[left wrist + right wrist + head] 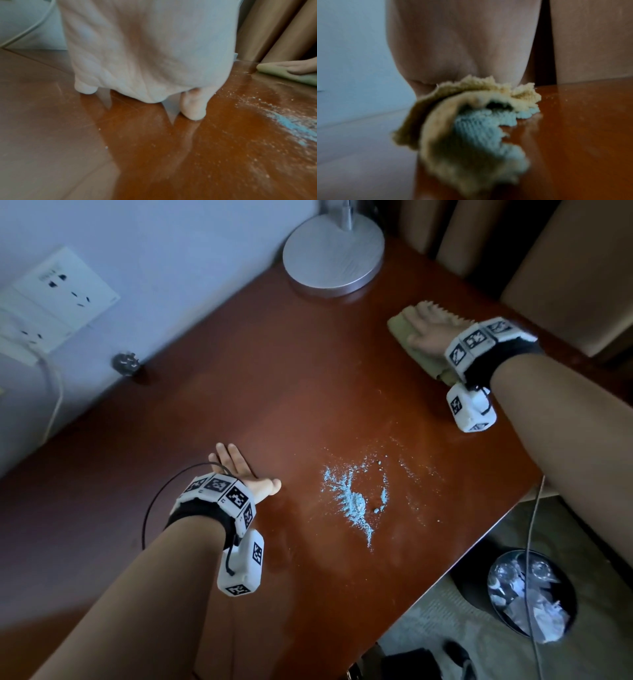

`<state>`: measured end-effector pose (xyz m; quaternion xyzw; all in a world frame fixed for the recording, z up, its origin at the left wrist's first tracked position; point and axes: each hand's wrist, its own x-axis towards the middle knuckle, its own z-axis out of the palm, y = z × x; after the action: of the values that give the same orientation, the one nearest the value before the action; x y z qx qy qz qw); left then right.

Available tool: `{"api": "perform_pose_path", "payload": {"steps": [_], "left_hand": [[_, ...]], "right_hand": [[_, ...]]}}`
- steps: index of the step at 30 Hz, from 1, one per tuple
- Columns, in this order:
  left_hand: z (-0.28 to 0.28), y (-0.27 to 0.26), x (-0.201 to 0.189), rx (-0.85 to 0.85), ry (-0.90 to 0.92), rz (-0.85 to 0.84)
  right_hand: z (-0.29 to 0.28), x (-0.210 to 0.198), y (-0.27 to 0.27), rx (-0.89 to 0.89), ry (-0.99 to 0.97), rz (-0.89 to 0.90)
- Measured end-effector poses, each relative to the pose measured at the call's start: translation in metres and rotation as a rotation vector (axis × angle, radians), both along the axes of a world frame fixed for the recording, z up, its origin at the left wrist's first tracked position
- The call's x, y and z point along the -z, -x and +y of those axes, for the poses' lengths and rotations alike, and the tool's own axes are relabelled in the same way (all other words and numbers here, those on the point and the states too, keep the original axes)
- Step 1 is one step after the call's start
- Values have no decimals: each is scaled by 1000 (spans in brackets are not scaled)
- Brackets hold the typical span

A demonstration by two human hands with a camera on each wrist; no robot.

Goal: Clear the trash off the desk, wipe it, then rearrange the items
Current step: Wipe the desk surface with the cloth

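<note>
- on a reddish-brown wooden desk (239, 378), seen from the head camera, the right hand (426, 332) lies flat, fingers straight, on a yellow-green cleaning cloth (399, 323) near the far right edge, just in front of a round silver lamp base (334, 258).
- the left hand (245, 477) rests on the near-left part of the desk with fingers extended and thumb spread, holding nothing.
- a patch of light blue powder (356, 498) lies scattered between the two hands, nearer the left one, well apart from the cloth.
- below the desk's right edge stands a bin (529, 594) with crumpled clear and white trash inside; a white wall socket panel (54, 299) with a cable sits on the wall at left.
- from the left wrist, the left hand (149, 54) fills the upper frame, its thumb (193, 106) tip touching the glossy desk (68, 135); blue powder (291, 124) streaks the surface at right, and the cloth (281, 74) under the right hand (298, 67) shows far right.
- from the right wrist, blurred, the right hand (462, 47) presses down on the cloth (471, 128), yellow on top and pale blue beneath, bunched on the desk (582, 121).
</note>
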<state>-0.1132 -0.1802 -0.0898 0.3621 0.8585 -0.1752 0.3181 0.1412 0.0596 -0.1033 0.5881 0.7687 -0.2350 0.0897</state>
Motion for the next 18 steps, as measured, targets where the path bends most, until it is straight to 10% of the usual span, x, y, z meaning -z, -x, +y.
{"api": "perform_pose_path", "payload": {"steps": [10, 18], "left_hand": [[-1, 0, -2, -33, -48, -37], [-2, -5, -9, -54, -63, -57]], "right_hand": [[-111, -4, 6, -523, 355, 91], [-88, -7, -6, -318, 270, 119]]}}
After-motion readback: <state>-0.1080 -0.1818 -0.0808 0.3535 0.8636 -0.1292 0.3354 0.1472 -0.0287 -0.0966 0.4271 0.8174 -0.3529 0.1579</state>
